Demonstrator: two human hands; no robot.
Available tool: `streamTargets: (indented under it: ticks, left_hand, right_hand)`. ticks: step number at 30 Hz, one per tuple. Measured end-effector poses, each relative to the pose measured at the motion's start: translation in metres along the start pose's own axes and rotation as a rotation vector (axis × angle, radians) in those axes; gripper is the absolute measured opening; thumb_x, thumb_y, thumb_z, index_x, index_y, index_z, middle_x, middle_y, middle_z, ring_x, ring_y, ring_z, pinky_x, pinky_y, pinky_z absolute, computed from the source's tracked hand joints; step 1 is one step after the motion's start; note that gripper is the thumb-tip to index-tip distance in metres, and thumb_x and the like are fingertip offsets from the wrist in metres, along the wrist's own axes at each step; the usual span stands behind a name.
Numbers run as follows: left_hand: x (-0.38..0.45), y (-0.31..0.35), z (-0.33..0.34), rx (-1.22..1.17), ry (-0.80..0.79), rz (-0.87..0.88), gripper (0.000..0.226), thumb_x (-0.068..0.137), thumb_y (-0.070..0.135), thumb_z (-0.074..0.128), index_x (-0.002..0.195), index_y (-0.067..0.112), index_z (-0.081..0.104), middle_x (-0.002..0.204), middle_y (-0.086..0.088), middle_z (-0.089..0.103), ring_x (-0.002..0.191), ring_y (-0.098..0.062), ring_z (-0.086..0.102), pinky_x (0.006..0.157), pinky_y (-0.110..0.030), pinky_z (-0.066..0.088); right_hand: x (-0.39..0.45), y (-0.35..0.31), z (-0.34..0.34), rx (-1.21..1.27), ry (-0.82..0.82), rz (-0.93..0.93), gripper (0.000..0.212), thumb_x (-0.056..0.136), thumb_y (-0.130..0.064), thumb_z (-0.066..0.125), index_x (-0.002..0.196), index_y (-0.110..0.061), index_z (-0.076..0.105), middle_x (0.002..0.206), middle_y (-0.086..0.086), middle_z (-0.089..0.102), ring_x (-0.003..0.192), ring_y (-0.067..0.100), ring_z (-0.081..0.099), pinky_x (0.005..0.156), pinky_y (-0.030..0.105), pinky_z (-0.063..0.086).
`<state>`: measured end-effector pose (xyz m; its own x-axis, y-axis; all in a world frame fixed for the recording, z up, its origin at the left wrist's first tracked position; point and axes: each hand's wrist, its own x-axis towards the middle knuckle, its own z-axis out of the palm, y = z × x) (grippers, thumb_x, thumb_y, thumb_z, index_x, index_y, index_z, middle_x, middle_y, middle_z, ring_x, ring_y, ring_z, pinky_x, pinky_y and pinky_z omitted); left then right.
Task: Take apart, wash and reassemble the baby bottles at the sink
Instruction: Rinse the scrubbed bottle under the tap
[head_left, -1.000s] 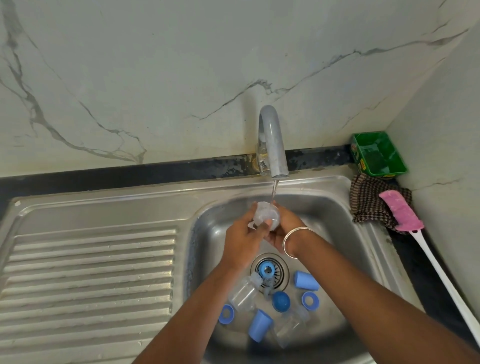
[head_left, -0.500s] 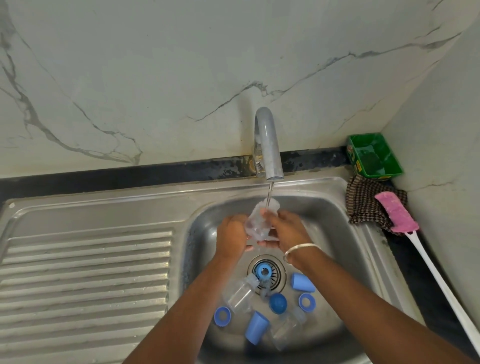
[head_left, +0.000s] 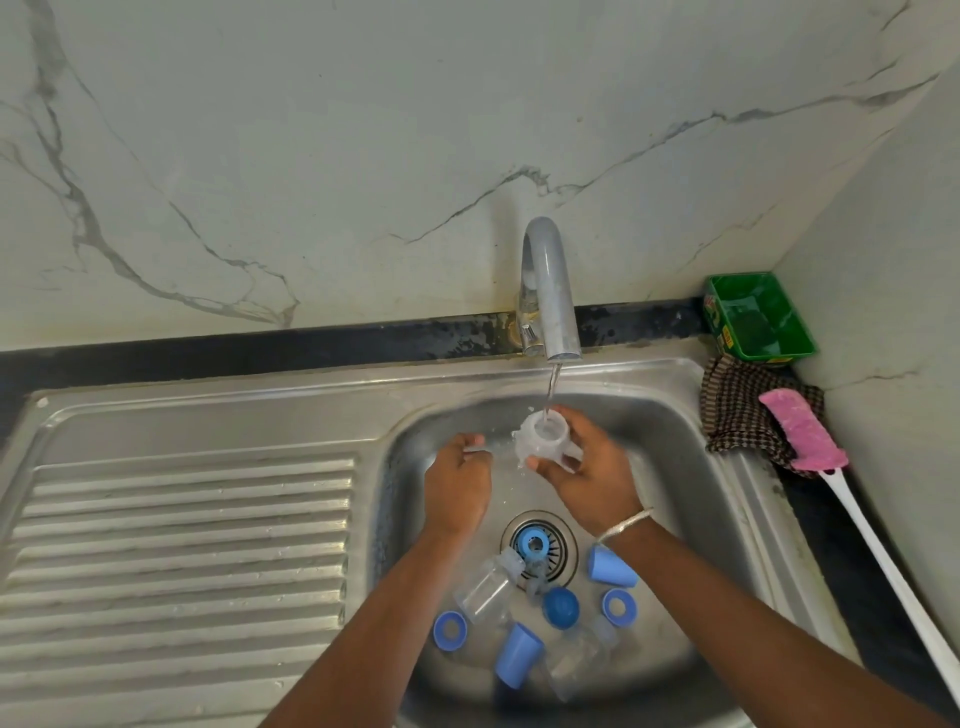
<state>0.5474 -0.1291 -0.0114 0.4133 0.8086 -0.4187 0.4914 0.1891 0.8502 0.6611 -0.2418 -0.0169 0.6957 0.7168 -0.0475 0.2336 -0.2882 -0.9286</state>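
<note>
Head view shows me my right hand (head_left: 587, 467) gripping a clear bottle (head_left: 543, 436) under the tap (head_left: 550, 291) stream, my left hand (head_left: 457, 483) curled loosely beside it, seemingly empty.

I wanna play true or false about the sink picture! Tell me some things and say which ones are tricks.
1. Water runs from the tap into the clear bottle. True.
2. The left hand holds the clear bottle. False: the right hand holds it; the left hand is apart from it, fingers curled, and whether it holds something small cannot be told.
3. A blue ring lies on the drain. True.
4. The pink brush lies inside the sink basin. False: it rests on the checked cloth beside the basin.
5. The green tub stands in the corner by the wall. True.
</note>
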Motion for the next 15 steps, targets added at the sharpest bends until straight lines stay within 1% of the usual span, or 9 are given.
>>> streamTargets:
  ticks: [2, 3, 4, 6, 7, 9, 11, 13, 15]
  left_hand:
    - [-0.0007, -0.0011, -0.0012, 0.008, 0.014, 0.019, 0.016, 0.094, 0.014, 0.055, 0.095, 0.027, 0.063, 0.085, 0.006, 0.064, 0.076, -0.009, 0.059, 0.069, -0.02, 0.046]
    - [-0.0009, -0.001, -0.0022, 0.018, 0.02, 0.03, 0.015, 0.094, 0.013, 0.055, 0.101, 0.024, 0.064, 0.088, 0.009, 0.063, 0.077, -0.003, 0.057, 0.067, -0.013, 0.042]
    - [-0.0006, -0.0013, -0.0033, 0.025, 0.024, 0.036, 0.018, 0.094, 0.013, 0.055, 0.106, 0.023, 0.063, 0.092, 0.011, 0.063, 0.08, 0.001, 0.056, 0.065, -0.009, 0.038]
    - [0.0006, -0.0027, -0.0041, 0.031, 0.023, 0.041, 0.02, 0.095, 0.013, 0.054, 0.11, 0.02, 0.064, 0.096, 0.009, 0.065, 0.083, 0.001, 0.057, 0.065, -0.009, 0.036]
    - [0.0005, -0.0032, -0.0041, 0.035, 0.02, 0.044, 0.02, 0.094, 0.014, 0.054, 0.11, 0.019, 0.065, 0.098, 0.007, 0.066, 0.086, -0.001, 0.058, 0.066, -0.01, 0.037]
    - [0.0005, -0.0045, -0.0036, 0.047, 0.019, 0.058, 0.019, 0.094, 0.015, 0.054, 0.109, 0.019, 0.066, 0.099, 0.005, 0.067, 0.091, -0.006, 0.06, 0.069, -0.013, 0.039]
    - [0.0011, -0.005, -0.0028, 0.048, 0.019, 0.073, 0.017, 0.095, 0.015, 0.055, 0.107, 0.019, 0.066, 0.096, 0.006, 0.067, 0.09, -0.007, 0.061, 0.067, -0.014, 0.039]
    - [0.0007, -0.0056, -0.0019, 0.03, 0.023, 0.081, 0.017, 0.095, 0.014, 0.055, 0.106, 0.019, 0.066, 0.094, 0.007, 0.067, 0.086, -0.004, 0.061, 0.066, -0.011, 0.039]
    - [0.0011, -0.0079, -0.0007, 0.018, 0.011, 0.083, 0.018, 0.095, 0.011, 0.054, 0.105, 0.018, 0.067, 0.096, 0.006, 0.068, 0.092, -0.009, 0.062, 0.072, -0.013, 0.042]
  right_hand:
    - [0.0003, -0.0002, -0.0001, -0.023, 0.002, 0.01, 0.058, 0.07, -0.013, 0.085, 0.113, -0.042, 0.059, 0.111, -0.014, 0.068, 0.103, 0.003, 0.063, 0.09, 0.028, 0.054]
    - [-0.0004, 0.0007, 0.001, -0.004, -0.012, 0.013, 0.059, 0.07, -0.013, 0.085, 0.114, -0.042, 0.059, 0.112, -0.014, 0.068, 0.105, 0.004, 0.063, 0.091, 0.028, 0.054]
    - [-0.0013, 0.0008, 0.0023, 0.024, -0.002, 0.02, 0.058, 0.071, -0.011, 0.084, 0.115, -0.039, 0.06, 0.112, -0.013, 0.069, 0.105, 0.004, 0.064, 0.09, 0.025, 0.053]
    - [-0.0008, -0.0013, 0.003, 0.067, 0.063, 0.043, 0.053, 0.072, -0.009, 0.084, 0.116, -0.032, 0.063, 0.109, -0.011, 0.07, 0.103, 0.004, 0.065, 0.086, 0.017, 0.051]
    - [-0.0004, -0.0019, 0.0029, 0.065, 0.076, 0.056, 0.053, 0.071, -0.011, 0.084, 0.115, -0.031, 0.064, 0.108, -0.012, 0.07, 0.102, 0.003, 0.065, 0.086, 0.016, 0.051]
    - [-0.0005, -0.0018, 0.0037, 0.004, 0.014, 0.041, 0.054, 0.069, -0.017, 0.087, 0.112, -0.038, 0.062, 0.108, -0.015, 0.07, 0.102, 0.002, 0.064, 0.086, 0.018, 0.053]
    - [-0.0022, -0.0021, 0.0049, 0.006, -0.002, 0.031, 0.055, 0.069, -0.017, 0.086, 0.109, -0.044, 0.06, 0.108, -0.018, 0.069, 0.102, -0.001, 0.063, 0.083, 0.015, 0.053]
    - [-0.002, -0.0024, 0.0047, -0.001, 0.029, 0.034, 0.052, 0.071, -0.018, 0.085, 0.11, -0.043, 0.06, 0.105, -0.02, 0.068, 0.099, -0.003, 0.063, 0.083, 0.016, 0.052]
    - [-0.0009, -0.0034, 0.0042, -0.046, -0.007, 0.017, 0.052, 0.071, -0.02, 0.085, 0.112, -0.042, 0.061, 0.102, -0.02, 0.068, 0.097, -0.002, 0.063, 0.086, 0.022, 0.054]
